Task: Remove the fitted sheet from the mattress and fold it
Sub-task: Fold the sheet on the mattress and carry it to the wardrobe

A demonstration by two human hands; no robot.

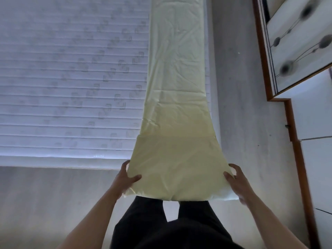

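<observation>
Pale grey floor, wood-trimmed white wardrobe at right.

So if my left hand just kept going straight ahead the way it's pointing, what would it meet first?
Your left hand, gripping the near corner of the folded sheet, points up toward the mattress. It would probably meet the mattress's near edge first, though depth is hard to judge here.

Both hands, left and right, reach forward, fingers pinching.
</observation>
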